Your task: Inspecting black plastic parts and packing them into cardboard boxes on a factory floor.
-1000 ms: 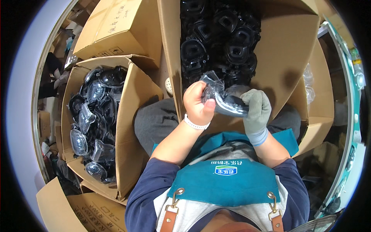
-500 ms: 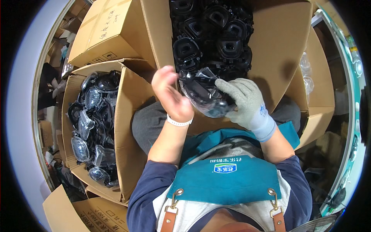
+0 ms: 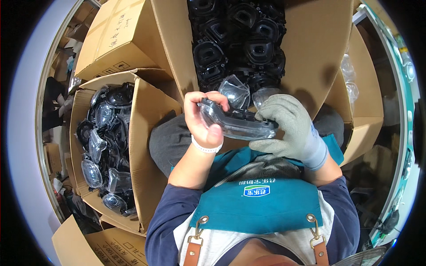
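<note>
In front of my lap I hold a headlight with a black shell and a clear lens, its lens side tilted toward me. My bare left hand, with a white band at the wrist, is closed round its left end. My right hand, in a grey glove, pinches the other end between fingers and thumb. Just beyond the headlight show a clear lens and another rounded clear piece, partly hidden by my glove and the headlight. Black lamp housings are stacked in the tall carton behind.
The tall open carton stands directly ahead. At left, an open carton holds several black housings and clear lenses. A closed carton sits behind it. Another carton with clear parts is at right.
My left hand has come down from its raised, blurred position and grasped the headlight. The headlight has turned level, and my right hand has shifted its grip on it. Clear pieces now show behind.
</note>
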Available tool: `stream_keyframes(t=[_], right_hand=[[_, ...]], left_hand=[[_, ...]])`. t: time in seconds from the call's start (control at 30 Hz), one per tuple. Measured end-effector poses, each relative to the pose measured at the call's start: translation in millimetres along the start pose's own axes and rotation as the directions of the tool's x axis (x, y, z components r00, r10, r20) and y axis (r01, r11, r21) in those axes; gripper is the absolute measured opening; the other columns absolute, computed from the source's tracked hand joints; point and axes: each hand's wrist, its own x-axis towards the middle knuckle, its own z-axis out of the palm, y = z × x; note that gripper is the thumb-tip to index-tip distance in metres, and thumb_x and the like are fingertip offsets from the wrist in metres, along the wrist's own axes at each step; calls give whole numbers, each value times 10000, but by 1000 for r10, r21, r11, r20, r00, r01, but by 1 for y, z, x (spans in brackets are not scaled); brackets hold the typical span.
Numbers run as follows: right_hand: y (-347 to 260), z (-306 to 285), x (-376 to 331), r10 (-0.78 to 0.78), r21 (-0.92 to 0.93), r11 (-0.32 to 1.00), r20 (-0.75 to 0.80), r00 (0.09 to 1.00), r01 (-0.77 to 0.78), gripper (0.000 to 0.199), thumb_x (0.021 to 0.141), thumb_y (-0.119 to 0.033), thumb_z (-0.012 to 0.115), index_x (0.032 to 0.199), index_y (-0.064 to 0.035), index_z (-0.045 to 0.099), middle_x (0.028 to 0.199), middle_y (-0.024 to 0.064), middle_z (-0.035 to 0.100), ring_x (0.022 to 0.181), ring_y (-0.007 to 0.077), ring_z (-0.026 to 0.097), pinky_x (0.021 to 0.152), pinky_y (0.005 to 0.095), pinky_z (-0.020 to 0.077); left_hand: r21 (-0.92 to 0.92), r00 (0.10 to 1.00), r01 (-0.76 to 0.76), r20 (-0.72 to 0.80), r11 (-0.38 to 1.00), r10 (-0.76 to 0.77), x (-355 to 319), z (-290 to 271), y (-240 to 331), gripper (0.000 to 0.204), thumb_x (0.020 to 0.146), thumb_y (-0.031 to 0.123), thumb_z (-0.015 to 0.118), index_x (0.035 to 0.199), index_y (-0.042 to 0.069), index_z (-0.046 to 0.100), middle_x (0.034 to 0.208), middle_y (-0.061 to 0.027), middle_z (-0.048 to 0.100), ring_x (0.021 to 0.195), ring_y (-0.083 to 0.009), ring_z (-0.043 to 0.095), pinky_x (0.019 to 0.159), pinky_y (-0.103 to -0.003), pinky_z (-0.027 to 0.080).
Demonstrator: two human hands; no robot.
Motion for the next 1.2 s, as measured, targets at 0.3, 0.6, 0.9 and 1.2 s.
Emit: stream_keyframes(t=[0.3,0.6,0.9,1.2], right_hand=[[-1,14,-8,-117,3,993,-36,993,117,428,626,-404,855,672,-66,595,621,89,538,562,269,562,529,359,433],[-3,13,-5,-51,164,986,39,998,44,298,743,-271,783,667,-57,590,606,96,508,547,297,520,525,399,386],[4,13,-13,20,251,968,41,999,-30,291,775,-231,738,621,-74,547,578,108,483,528,304,511,508,401,370],[-10,-25,-29,-39,44,999,276,960,27,333,727,-336,790,651,-81,590,593,79,510,551,265,541,542,374,414]], left_hand=[[-59,999,-39,8,997,40,-2,-2,-1,634,763,524,674,1076,47,396,808,-163,617,697,-187,549,660,-313,488],[0,1000,-8,17,1000,8,6,-4,4,580,791,529,608,1000,24,413,744,-192,586,679,-255,551,655,-370,498],[145,946,283,123,948,-301,1,-17,7,750,769,552,707,1204,30,389,994,-168,591,939,-264,600,842,-370,502],[526,596,-640,800,560,-70,3,-1,68,497,564,424,808,853,70,612,923,-76,574,869,-287,585,801,-429,477]])
